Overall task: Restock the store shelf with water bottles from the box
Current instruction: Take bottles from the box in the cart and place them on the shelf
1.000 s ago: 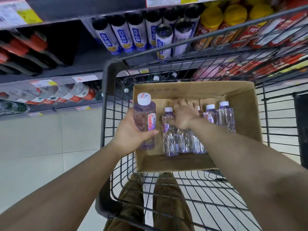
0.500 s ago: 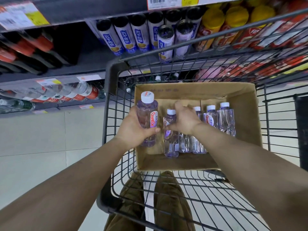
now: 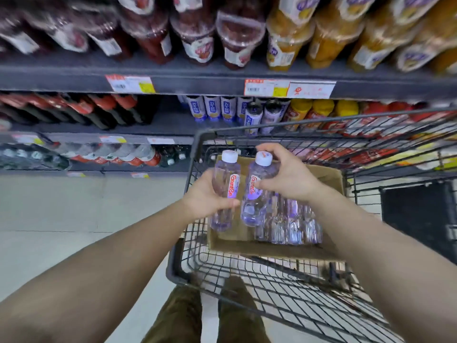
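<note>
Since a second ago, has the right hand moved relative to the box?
Yes. The right hand has come up out of the box, gripping a bottle now raised above the others inside.

Glossy clear plastic bottles (image 3: 258,191) (matt cardboard box (image 3: 329,178)), black wire cart (image 3: 284,280).

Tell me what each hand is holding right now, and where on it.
Left hand grips one water bottle around its middle; right hand grips a second bottle around its upper body.
</note>
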A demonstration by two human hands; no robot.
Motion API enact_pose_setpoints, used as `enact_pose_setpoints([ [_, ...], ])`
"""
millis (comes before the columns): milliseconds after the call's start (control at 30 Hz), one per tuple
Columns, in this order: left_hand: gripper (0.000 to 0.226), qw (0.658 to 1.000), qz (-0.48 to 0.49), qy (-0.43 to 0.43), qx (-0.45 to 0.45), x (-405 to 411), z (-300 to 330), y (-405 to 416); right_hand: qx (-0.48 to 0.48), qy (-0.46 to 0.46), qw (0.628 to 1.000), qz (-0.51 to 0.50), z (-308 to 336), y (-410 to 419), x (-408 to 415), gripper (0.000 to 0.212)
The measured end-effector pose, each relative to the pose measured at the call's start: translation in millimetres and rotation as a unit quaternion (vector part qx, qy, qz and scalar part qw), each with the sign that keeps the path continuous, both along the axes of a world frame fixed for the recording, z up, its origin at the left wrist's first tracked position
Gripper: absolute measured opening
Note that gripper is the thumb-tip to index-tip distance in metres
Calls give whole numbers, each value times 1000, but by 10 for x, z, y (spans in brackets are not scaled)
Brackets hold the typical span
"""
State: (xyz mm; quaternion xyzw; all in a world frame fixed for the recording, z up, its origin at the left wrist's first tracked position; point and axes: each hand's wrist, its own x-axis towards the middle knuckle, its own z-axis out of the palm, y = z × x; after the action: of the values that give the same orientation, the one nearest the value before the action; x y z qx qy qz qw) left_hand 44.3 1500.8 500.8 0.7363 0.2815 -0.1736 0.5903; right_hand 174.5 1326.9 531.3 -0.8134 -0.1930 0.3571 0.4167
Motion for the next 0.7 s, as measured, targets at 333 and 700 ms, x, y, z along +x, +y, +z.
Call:
enact_pose_setpoints([
  [333,65,986,63,-142,-63,-691,1842,1640,181,129,969,106,2052,1721,-526,49],
  [700,77,939,239,-232,89,-3899,3449,4630,288,81,899,320,3419,5218,-3177,34],
])
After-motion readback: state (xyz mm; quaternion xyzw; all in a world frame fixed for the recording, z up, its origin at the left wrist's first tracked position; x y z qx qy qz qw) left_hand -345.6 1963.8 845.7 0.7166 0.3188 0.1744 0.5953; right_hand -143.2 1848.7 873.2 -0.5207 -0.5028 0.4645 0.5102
